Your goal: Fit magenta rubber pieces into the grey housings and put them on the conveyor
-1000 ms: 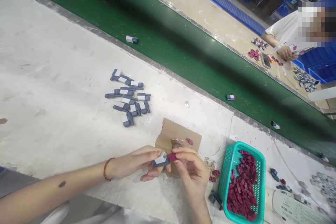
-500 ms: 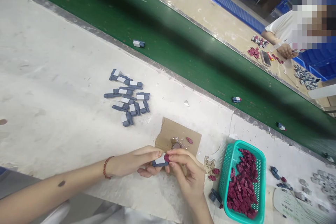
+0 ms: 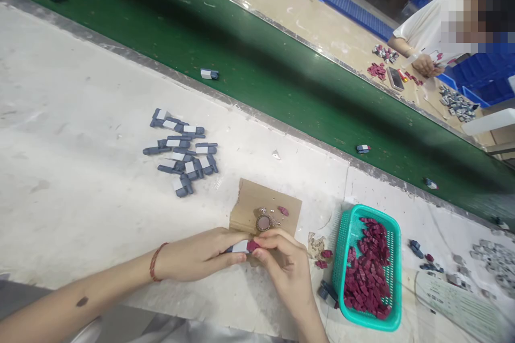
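My left hand (image 3: 197, 254) is closed around a small dark-blue and white plastic piece (image 3: 240, 247), thumb along its near side. A maroon plastic part (image 3: 253, 246) sits against the right end of that piece. Thumb and forefinger of my right hand (image 3: 285, 268) pinch this maroon part; whether it is fully seated I cannot tell. Both hands are just in front of a brown cardboard sheet (image 3: 245, 201). On the cardboard lie a round dish-like object (image 3: 264, 222) with a beaded rim and one loose maroon part (image 3: 283, 210).
A green basket (image 3: 396, 268) of maroon parts stands at right. Several blue-white pieces (image 3: 177, 142) lie left on the white table. Beyond runs a green conveyor (image 3: 281, 75) carrying spaced pieces. Grey parts (image 3: 497, 260) lie far right. Across the belt, a co-worker's hand (image 3: 426, 66) handles small parts.
The blue-white piece has tilted in my hands, so less of its blue side shows. My view has shifted slightly, and the pieces on the conveyor have moved right relative to the table.
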`<state>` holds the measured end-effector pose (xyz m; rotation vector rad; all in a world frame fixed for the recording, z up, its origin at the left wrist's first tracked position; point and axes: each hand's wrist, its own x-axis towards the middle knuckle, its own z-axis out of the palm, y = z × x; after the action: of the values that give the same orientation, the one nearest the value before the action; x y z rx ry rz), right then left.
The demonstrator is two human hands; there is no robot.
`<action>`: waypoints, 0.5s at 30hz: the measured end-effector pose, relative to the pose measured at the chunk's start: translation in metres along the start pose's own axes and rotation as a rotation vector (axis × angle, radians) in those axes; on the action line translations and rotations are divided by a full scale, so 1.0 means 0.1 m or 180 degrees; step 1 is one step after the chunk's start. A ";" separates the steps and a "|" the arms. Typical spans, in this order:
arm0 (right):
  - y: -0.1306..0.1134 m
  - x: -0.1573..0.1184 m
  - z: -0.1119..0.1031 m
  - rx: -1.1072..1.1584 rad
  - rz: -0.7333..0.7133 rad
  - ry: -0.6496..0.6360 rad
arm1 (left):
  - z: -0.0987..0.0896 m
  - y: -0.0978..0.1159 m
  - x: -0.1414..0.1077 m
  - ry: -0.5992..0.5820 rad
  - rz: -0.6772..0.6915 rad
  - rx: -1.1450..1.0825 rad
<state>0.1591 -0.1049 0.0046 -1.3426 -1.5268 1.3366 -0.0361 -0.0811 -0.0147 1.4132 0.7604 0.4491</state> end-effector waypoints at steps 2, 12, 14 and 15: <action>-0.02 -0.02 0.02 -0.0099 -0.0056 0.0044 | 0.01 0.01 0.00 -0.0137 -0.0083 0.0322; 0.01 -0.48 -0.84 -0.1742 0.0065 0.1467 | -0.14 -0.10 -0.04 0.0610 -0.0396 0.0652; 0.17 -0.59 -1.14 -0.2496 0.0363 0.1716 | -0.27 0.01 0.09 0.0684 -0.0425 0.0980; 0.26 -0.63 -1.26 -0.2774 0.0487 0.1715 | -0.35 0.08 0.21 0.0683 -0.0374 0.1174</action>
<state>0.2983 -0.1364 0.0163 -2.1522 -1.6742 0.2644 -0.0453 -0.0409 -0.0102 1.6670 1.1381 0.3849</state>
